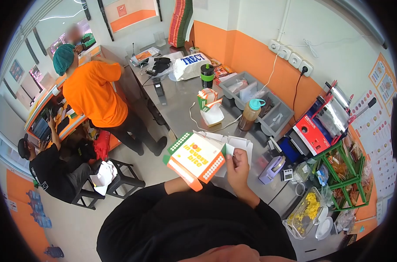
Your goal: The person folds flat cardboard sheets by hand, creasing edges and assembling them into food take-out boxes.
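Note:
A printed cardboard food box [197, 153] in white, orange and green, with its flaps partly folded, is held in front of my chest at the table's near edge. My left hand [177, 185] reaches under the box; its fingers are hidden behind the cardboard. On the other side my right hand [238, 167] pinches the box's side flap between thumb and fingers. Just beyond, white unfolded cartons [241, 144] lie on the metal table. Farther back stand an open white carton [212, 115] and a stack of folded printed boxes [207, 97].
A tumbler [207, 76], a brown bottle [252, 114] and a grey divided tray [280, 118] stand behind. On the right are a red sealing machine [311, 133], tape dispenser [272, 169], green baskets [349, 192] and a tub of yellow food [305, 214]. Two people are at the left counter.

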Tool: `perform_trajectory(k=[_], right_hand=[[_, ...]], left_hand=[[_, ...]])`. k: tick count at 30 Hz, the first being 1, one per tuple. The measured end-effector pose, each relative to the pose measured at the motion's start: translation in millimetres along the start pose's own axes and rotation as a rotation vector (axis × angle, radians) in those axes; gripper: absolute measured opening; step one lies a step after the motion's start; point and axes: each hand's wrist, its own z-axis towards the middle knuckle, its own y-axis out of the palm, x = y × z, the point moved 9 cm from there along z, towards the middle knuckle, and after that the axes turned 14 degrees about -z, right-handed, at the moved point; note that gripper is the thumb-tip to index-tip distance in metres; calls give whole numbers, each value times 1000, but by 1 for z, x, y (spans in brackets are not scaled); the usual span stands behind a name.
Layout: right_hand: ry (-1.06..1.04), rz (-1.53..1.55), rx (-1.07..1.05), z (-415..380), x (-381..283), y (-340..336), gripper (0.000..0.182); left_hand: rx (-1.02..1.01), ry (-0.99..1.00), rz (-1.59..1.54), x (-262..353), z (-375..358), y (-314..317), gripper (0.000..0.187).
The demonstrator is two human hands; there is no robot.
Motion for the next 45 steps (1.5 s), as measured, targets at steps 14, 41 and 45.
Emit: perform_trajectory(k=[14, 41, 45], right_hand=[[-456, -395, 140, -9, -61, -9, 14], [-121, 87, -155, 9, -24, -6, 10], [-221, 33, -206, 6, -28, -2, 11]], left_hand=[[-25, 50, 132, 6, -5, -10, 31], [-57, 80, 229, 2, 2, -12, 31], [-61, 95, 241, -1, 3, -12, 32]])
